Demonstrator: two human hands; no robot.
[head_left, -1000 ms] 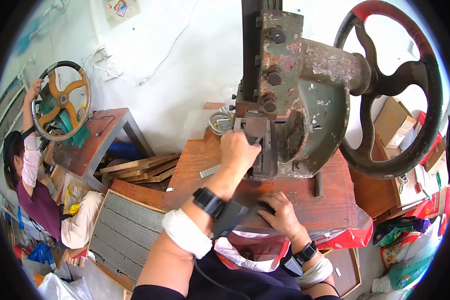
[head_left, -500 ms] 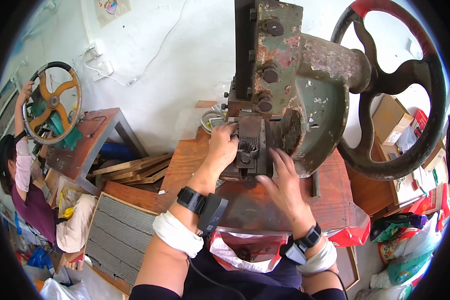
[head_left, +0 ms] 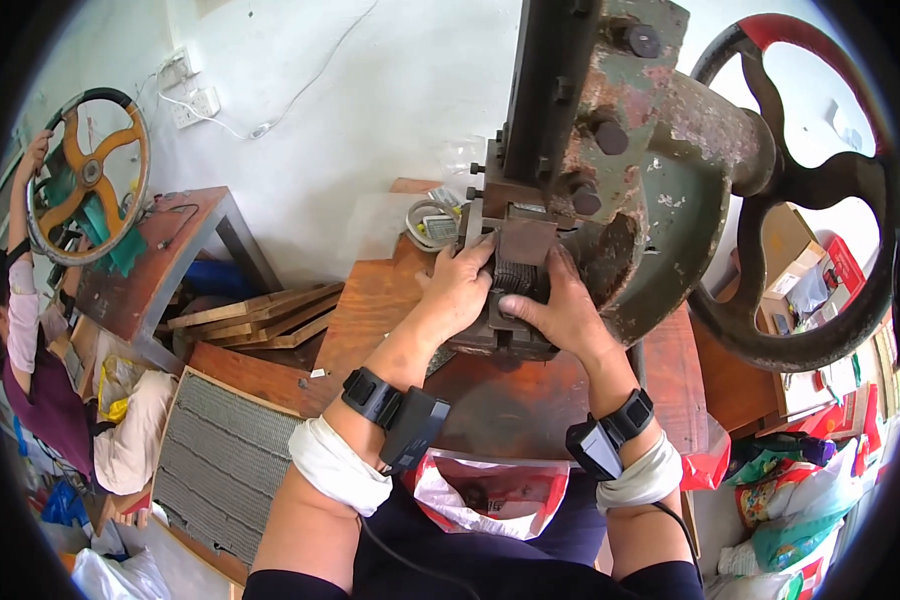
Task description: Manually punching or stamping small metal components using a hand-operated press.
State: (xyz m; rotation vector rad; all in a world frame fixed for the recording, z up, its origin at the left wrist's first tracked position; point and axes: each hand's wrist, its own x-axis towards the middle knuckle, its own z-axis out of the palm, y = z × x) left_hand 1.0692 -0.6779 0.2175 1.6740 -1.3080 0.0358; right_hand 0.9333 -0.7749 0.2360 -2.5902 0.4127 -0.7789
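My left hand (head_left: 460,290) lies along the left side of a dark metal fixture at the foot of the press (head_left: 610,130), its fingers pressed against a ribbed stack of thin dark metal pieces (head_left: 518,277). On the other side, my right hand (head_left: 568,305) grips the stack, thumb at its front end and fingers along its right edge. Part of the stack is hidden by my fingers. Just behind it stands a squarish brown metal block (head_left: 526,242), under the press's ram. A large handwheel (head_left: 820,175) with spokes sits on the press's right.
The press stands on a worn wooden table (head_left: 370,325). A tape roll (head_left: 432,224) lies behind my left hand. An open red and white bag (head_left: 490,495) hangs at my lap. Left are wooden boards (head_left: 255,320), a tray of grey ribbed strips (head_left: 220,465) and a person (head_left: 45,400) holding another handwheel (head_left: 92,175).
My right hand has moved in from beside the fixture and closed onto the stack. My left hand stays at the stack's left side. The view has shifted, so the press appears further right.
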